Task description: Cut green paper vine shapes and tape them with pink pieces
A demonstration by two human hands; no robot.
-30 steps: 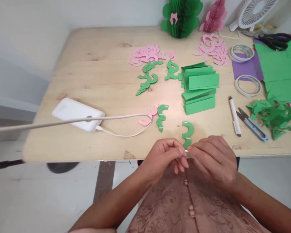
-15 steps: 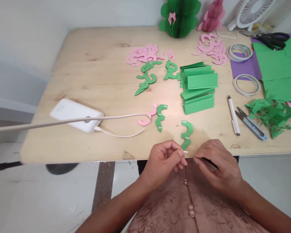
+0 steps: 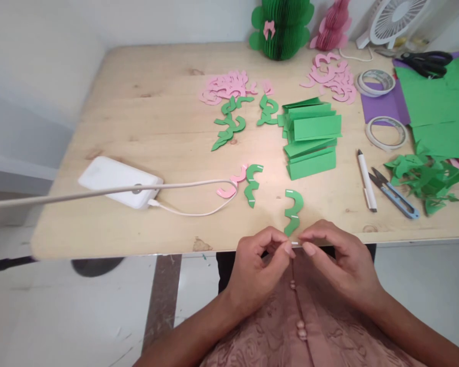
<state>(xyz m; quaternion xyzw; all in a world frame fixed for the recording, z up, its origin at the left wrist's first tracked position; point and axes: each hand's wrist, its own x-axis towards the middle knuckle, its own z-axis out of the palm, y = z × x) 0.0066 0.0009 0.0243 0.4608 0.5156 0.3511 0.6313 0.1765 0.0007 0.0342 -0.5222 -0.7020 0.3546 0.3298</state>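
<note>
My left hand [image 3: 265, 262] pinches a short white strip of tape [image 3: 295, 243] between thumb and forefinger, at the table's front edge. My right hand [image 3: 338, 260] meets the strip's other end, with its thumb and forefinger in a pinch; the exact contact is too small to make out. Just beyond my fingertips lies a wavy green paper cutout [image 3: 295, 206] with white tape strips across it. To its left is a second green cutout [image 3: 253, 188] with similar strips, beside a pink curved cutout [image 3: 226, 192].
Folded green paper strips [image 3: 314, 130] lie beyond the hands. A white pen [image 3: 366, 183], blue thread snips [image 3: 396, 196] and tape rolls [image 3: 386, 133] are at right. A white power bank [image 3: 118, 181] lies left, with a cable [image 3: 183, 184] crossing above. Pink cutouts [image 3: 227, 85] lie farther back.
My right hand has moved left to the tape strip, closing the gap to my left hand. The left hand stays nearly in place. The cutouts on the table have not moved.
</note>
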